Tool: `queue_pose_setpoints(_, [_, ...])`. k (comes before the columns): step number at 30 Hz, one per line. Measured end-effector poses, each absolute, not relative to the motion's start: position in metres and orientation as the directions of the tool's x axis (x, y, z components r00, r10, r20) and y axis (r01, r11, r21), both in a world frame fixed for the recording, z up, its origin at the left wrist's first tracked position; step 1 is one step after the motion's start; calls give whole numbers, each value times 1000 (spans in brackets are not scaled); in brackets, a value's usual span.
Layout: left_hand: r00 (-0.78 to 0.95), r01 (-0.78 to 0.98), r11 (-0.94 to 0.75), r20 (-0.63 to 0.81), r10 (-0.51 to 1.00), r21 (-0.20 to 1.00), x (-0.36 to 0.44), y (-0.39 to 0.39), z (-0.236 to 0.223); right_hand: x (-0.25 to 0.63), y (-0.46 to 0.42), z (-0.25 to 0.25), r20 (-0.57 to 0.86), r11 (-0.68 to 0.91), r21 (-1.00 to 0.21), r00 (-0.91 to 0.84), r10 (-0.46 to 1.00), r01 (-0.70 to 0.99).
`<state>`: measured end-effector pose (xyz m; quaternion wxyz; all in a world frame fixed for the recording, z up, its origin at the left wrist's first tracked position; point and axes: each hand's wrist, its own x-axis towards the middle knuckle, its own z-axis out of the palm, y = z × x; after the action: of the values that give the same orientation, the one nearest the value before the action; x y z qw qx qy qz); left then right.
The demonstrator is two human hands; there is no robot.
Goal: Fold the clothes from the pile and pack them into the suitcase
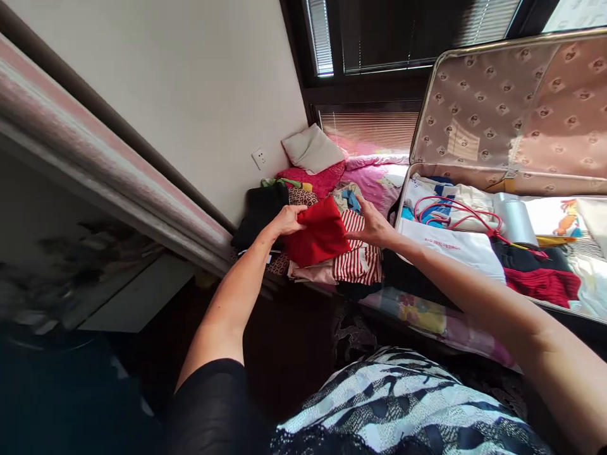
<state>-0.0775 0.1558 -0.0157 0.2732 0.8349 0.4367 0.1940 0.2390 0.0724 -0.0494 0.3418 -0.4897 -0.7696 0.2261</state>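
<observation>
Red folded cloth point(320, 235): left hand point(286, 221) pinches its left edge; right hand point(374, 227) has fingers spread at its right edge. Support both edges evenly.

You wear a short black sleeve point(208, 404) and a black-and-white animal-patterned garment point(403, 404) edged with black lace.

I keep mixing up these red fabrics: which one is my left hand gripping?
The smooth bright red cloth; your left hand pinches its edge. The dark red ribbed cloth is in the suitcase, the pinkish-red one under the pillow.
</observation>
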Motion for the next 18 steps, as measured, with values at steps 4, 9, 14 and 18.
queue_pose_setpoints(4, [619,526,-534,133,774,662,-71,131,30,231,74,-46,312,448,-825,-384,869,344])
queue_pose_setpoints(9, [665,399,-603,235,709,690,-21,135,66,245,62,-18,380,454,-881,-373,846,130])
queue_pose_setpoints(14, [522,228,-750,573,632,620,48,160,78,326,57,24,331,331,-943,3,944,-40])
queue_pose_setpoints(18, [504,114,-679,547,669,725,69,162,61,415,64,27,225,242,-966,170,959,-87])
